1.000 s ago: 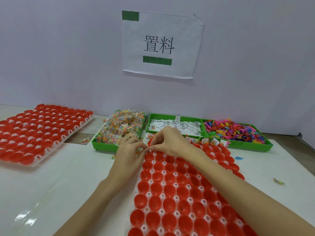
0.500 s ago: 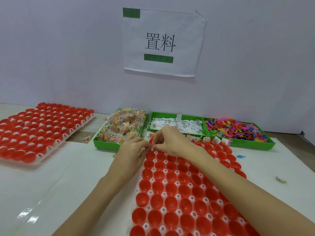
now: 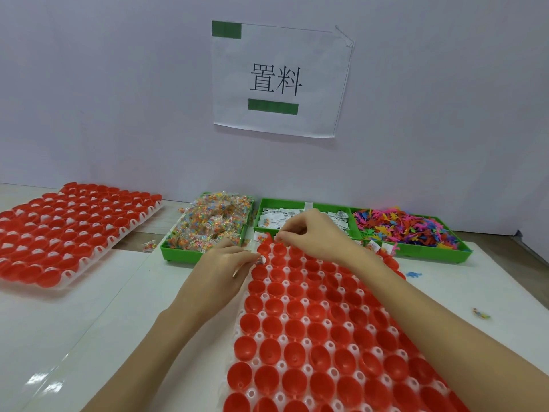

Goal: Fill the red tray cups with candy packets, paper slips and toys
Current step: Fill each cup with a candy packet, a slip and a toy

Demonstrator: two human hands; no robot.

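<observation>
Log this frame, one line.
step: filling far row | left hand: pinches candy packet | right hand: pinching over red tray | near cups: empty

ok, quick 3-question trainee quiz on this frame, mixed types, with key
1. True or false: the near cups of the red tray in front of the person are already filled.
2. Which green bin sits furthest right? A) candy packets B) paper slips C) toys
3. Fill in: the left hand pinches a small ___ at the tray's far left corner.

Key
1. False: the near cups are bare; only cups along the far edge hold items.
2. C: the toys are right of the paper slips and candy packets.
3. Packet, in the fingers.
</observation>
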